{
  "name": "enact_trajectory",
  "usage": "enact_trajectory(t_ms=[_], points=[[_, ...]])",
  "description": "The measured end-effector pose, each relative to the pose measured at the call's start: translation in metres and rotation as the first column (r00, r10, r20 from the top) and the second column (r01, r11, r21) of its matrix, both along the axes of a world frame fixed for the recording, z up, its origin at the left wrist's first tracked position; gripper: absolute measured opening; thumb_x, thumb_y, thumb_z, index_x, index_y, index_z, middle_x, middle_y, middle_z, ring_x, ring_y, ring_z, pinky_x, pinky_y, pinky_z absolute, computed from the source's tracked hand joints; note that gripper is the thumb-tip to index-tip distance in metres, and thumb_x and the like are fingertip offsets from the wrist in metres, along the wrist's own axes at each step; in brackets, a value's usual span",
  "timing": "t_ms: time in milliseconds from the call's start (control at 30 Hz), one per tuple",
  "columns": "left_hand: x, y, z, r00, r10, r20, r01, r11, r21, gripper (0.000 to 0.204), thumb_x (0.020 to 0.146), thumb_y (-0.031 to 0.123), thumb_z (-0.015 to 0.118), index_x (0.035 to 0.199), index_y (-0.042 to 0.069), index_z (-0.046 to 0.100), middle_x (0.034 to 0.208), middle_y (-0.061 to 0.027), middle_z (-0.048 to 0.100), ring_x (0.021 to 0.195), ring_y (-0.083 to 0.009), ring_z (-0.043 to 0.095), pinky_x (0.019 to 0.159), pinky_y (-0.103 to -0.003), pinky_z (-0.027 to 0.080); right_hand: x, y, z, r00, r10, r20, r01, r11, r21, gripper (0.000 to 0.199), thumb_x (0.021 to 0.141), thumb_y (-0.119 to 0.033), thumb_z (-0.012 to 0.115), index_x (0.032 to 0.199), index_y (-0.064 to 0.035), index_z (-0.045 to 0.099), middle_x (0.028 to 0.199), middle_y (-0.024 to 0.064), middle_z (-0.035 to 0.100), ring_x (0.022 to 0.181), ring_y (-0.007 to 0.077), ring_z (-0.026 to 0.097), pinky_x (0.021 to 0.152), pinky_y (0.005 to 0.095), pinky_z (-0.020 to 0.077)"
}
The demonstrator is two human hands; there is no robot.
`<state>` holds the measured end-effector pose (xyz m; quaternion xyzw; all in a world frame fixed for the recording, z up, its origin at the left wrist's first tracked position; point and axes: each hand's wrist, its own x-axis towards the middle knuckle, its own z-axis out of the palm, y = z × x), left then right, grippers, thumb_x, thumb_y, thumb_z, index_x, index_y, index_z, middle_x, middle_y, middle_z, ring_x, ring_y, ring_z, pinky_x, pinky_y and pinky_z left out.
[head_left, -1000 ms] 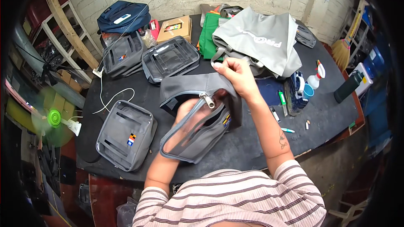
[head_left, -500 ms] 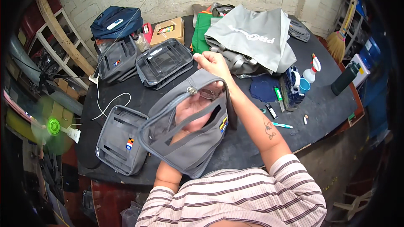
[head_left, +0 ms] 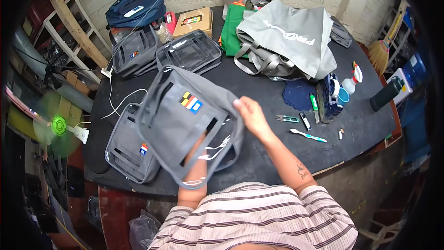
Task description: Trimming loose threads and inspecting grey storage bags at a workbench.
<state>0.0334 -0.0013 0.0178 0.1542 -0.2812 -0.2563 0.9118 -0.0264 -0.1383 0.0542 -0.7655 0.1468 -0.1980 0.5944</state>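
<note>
A grey fabric pouch bag (head_left: 178,120) with clear plastic panels and a small patch of coloured flags is held up over the near part of the table. My right hand (head_left: 249,113) grips its right edge between thumb and fingers. My left forearm (head_left: 194,183) reaches up behind the clear panel at the bag's lower side; that hand is hidden by the grey fabric, so its fingers do not show. Partly under the raised bag, a similar grey bag (head_left: 127,150) lies on the table at the left.
Two more grey bags (head_left: 189,55) lie farther back, near a cardboard box (head_left: 196,18) and a navy bag (head_left: 134,11). A large grey tote (head_left: 282,37) lies at the back. To the right are thread snips (head_left: 287,118), a toothbrush (head_left: 307,135), a spray bottle (head_left: 351,81) and a dark green bottle (head_left: 386,95).
The bag has turned over, so its flag patch now faces up and its zipped opening no longer shows. My right hand has come down from above it to its right edge.
</note>
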Motion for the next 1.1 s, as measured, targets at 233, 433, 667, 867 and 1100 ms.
enact_trajectory(t_ms=[233,433,667,867,1100], points=[[-0.02,-0.016,0.004,0.814,-0.349,-0.464,0.272,0.936,-0.226,0.056,0.097,0.033,0.041,0.133,-0.011,0.04,0.137,-0.0323,0.042,0.126,-0.044,0.045,0.109,-0.053,0.037,0.025,-0.045,0.004,0.999,0.009,-0.047,-0.003,0.99,0.139,0.043,0.099,-0.039,0.05,0.078,-0.0039,0.063,0.07,-0.001,0.062,0.06,0.0057,0.053,0.058,0.0239,0.0447],[-0.02,-0.014,0.025,0.752,-0.534,-0.386,0.375,0.828,-0.416,0.059,0.101,0.029,0.031,0.142,-0.012,0.022,0.149,-0.0309,0.023,0.14,-0.0407,0.024,0.114,-0.051,0.027,0.027,-0.046,-0.028,0.994,0.099,0.039,-0.107,0.914,0.392,0.041,0.097,-0.038,0.053,0.082,-0.0023,0.067,0.071,0.0023,0.065,0.06,0.0077,0.057,0.057,0.0229,0.046],[-0.022,-0.021,0.009,0.825,-0.504,-0.257,0.4,0.841,-0.363,0.057,0.1,0.028,0.034,0.143,-0.008,0.025,0.149,-0.0314,0.022,0.139,-0.0409,0.027,0.114,-0.049,0.028,0.023,-0.038,-0.052,0.99,0.064,0.123,-0.117,0.865,0.487,0.037,0.097,-0.036,0.055,0.08,-0.0051,0.066,0.07,-0.0027,0.061,0.06,0.0048,0.053,0.054,0.022,0.0428],[0.026,0.004,0.019,0.595,-0.794,-0.124,0.783,0.607,-0.136,0.064,0.097,0.037,0.041,0.14,-0.011,0.03,0.146,-0.0318,0.029,0.136,-0.0454,0.03,0.114,-0.05,0.029,0.008,-0.045,-0.028,0.974,-0.133,0.185,-0.008,0.793,0.609,0.032,0.097,-0.036,0.055,0.083,-0.0081,0.061,0.076,-0.0023,0.059,0.064,0.0062,0.052,0.058,0.0239,0.0433],[0.098,0.045,0.011,0.995,0.071,-0.073,-0.05,0.965,0.259,0.048,0.095,0.025,0.053,0.135,-0.003,0.045,0.134,-0.0152,0.053,0.123,-0.0252,0.051,0.106,-0.037,0.039,-0.042,-0.06,-0.105,0.954,-0.099,0.283,0.007,0.952,0.307,0.03,0.103,-0.03,0.042,0.1,-0.004,0.057,0.089,-0.002,0.057,0.078,0.0067,0.054,0.072,0.026,0.047]])
